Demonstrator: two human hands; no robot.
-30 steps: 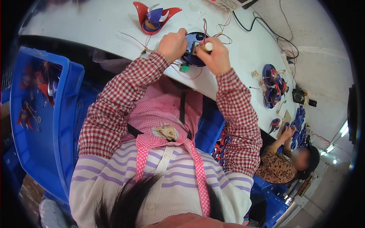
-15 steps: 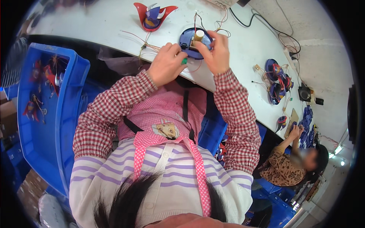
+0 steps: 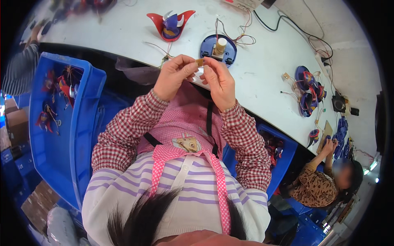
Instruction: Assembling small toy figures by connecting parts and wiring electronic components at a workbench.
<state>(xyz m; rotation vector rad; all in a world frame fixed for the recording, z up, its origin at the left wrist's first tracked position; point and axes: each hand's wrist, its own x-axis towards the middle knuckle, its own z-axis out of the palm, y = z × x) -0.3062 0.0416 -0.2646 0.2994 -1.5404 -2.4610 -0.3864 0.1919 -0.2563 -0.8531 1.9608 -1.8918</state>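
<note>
My left hand (image 3: pixel 175 77) pinches a small flat tan piece (image 3: pixel 200 62), possibly a circuit board, at the front edge of the white table. From the other side my right hand (image 3: pixel 220 83) closes its thumb and forefinger at the piece's right edge. Just beyond my right hand lies a round dark-blue base (image 3: pixel 233 51), apart from both hands. A cylinder (image 3: pixel 221 46) with a white top stands in its middle, and thin wires run from the base. To its left sits a purple figure with silver horns and red wings (image 3: pixel 170 28); loose wires (image 3: pixel 167 55) lie near my left hand.
A blue bin (image 3: pixel 53 156) with several winged figures stands at my left. Another blue bin (image 3: pixel 287 162) is under the table at right. More purple parts (image 3: pixel 310 92) and a black cable (image 3: pixel 273 28) lie on the table (image 3: pixel 262 78). A co-worker (image 3: pixel 316 182) sits at far right.
Both hands have drawn back from the blue base toward the table's front edge. My right hand has let go of the base and joined my left at the small piece.
</note>
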